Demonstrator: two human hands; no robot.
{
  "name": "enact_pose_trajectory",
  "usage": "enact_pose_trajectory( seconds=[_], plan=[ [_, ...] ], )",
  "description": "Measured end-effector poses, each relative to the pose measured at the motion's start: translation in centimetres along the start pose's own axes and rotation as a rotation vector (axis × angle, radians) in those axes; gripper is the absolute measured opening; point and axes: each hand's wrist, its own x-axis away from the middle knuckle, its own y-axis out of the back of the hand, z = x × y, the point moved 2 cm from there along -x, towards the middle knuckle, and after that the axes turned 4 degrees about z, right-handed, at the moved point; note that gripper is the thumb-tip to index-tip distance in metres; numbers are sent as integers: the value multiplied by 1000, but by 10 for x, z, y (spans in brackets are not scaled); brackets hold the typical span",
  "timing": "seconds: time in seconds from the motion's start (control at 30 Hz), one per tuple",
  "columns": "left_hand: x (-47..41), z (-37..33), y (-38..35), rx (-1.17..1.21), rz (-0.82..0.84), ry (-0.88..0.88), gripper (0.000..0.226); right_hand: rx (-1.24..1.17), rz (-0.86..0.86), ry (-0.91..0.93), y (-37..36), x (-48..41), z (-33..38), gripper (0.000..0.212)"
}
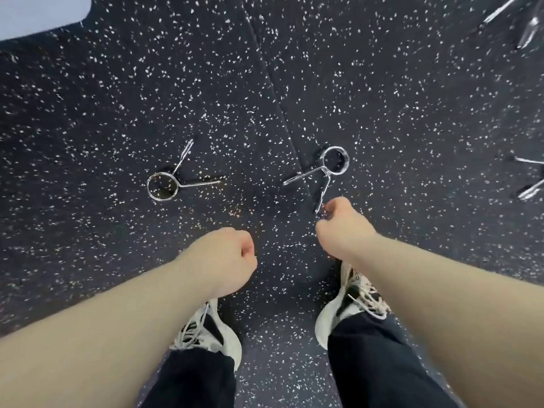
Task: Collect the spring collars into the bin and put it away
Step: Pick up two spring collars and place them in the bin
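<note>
Two chrome spring collars lie on the black speckled rubber floor. The left spring collar (162,185) rests flat, its two handles pointing up and to the right. My left hand (226,257) hovers below it, curled into a loose fist with nothing in it. The right spring collar (335,161) has its ring farther from me and its handles pointing back. My right hand (341,225) has its fingers pinched on the tip of the nearer handle. No bin is in view.
More chrome collars show partly at the top right corner (527,29) and at the right edge (530,188). A pale flat surface (38,13) fills the top left corner. My two shoes (212,331) stand just below my hands. A seam (279,92) crosses the floor mats.
</note>
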Motion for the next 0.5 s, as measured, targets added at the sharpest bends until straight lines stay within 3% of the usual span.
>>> enact_pose_trajectory(
  seconds=[0.07, 0.17, 0.33, 0.5],
  plan=[
    [-13, 8, -8, 12, 7, 18, 21, -127, -73, -66, -10, -25, -4, 19],
    [-24, 15, -20, 43, 31, 13, 22, -99, -198, -70, -18, -54, -1, 33],
    [-36, 23, -30, 31, 34, -3, 24, -24, -202, -149, -22, -79, -1, 51],
    [-43, 27, -26, 93, 40, 23, 24, -103, -164, -127, -32, -87, -7, 44]
  ],
)
